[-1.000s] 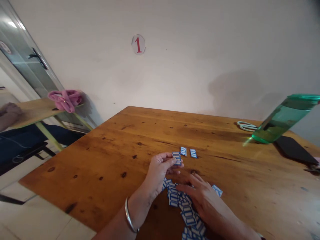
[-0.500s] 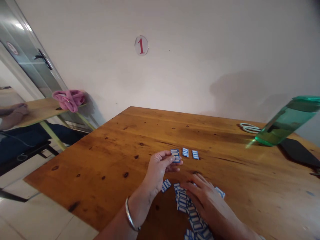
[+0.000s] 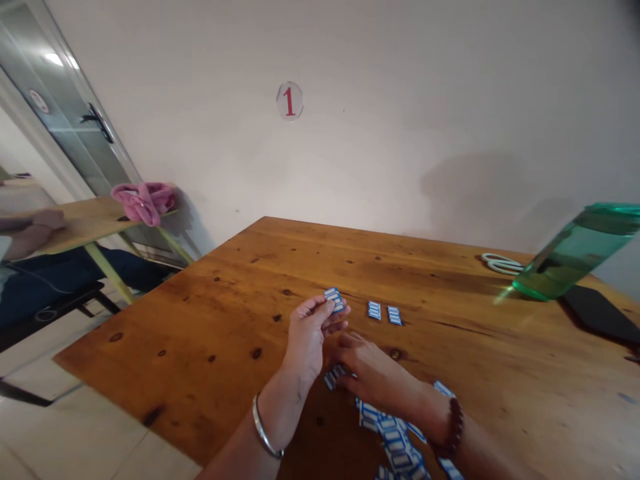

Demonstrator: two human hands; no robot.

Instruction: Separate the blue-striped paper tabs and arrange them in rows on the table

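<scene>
A: What is the left hand (image 3: pixel 309 330) doing?

B: It pinches a small card (image 3: pixel 333 300) between thumb and fingers, lifted just above the counter (image 3: pixel 220 383). The card is thin, flat and rectangular, with pale oblong panels outlined in blue.

A: And the right hand (image 3: pixel 369 375)?

B: It is low over the counter, fingers curled above a similar loose card (image 3: pixel 331 381). The fingers cover part of that card and look a little blurred, so I can't tell whether they grip it or only touch it.

A: Where are the others?

B: A heap (image 3: pixel 397 440) of the same blue-and-white pieces lies below the right forearm, overlapping at odd angles. Farther off, two single cards (image 3: pixel 374 311) lie flat, side by side with a narrow gap between them.

A: How would you describe the counter's surface?

B: Warm brown wood with a slight sheen, dotted with dark round knots and marked by a long, thin streak of grain.

A: Anything on the wrists?

B: A smooth silver bangle (image 3: pixel 263 430) on the left, and a dark red beaded bracelet (image 3: pixel 454 430) on the right.

A: What is at the far right?

B: A translucent green bottle (image 3: pixel 575 260), roughly cylindrical, near a loop of white cord (image 3: pixel 501 264) and a flat black slab (image 3: pixel 600 317).
</scene>
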